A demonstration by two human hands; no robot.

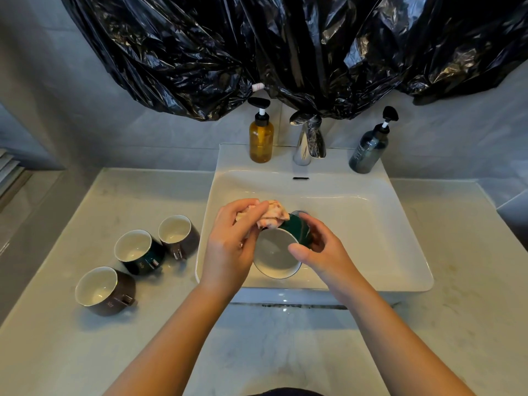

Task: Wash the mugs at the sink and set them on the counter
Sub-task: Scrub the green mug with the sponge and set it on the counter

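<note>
Right hand grips dark green ceramic mug tilted over white sink, mouth exposed; left hand pinches crumpled pink cloth for wiping.

The green mug hides most of the drain (its handle is out of sight).

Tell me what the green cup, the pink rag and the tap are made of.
The green mug is probably glazed ceramic: glossy outside, smooth white inside. The rag looks like soft cloth, judging by its crumpled folds. The tap is likely chrome-plated metal, mirror-bright with reflections.
</note>
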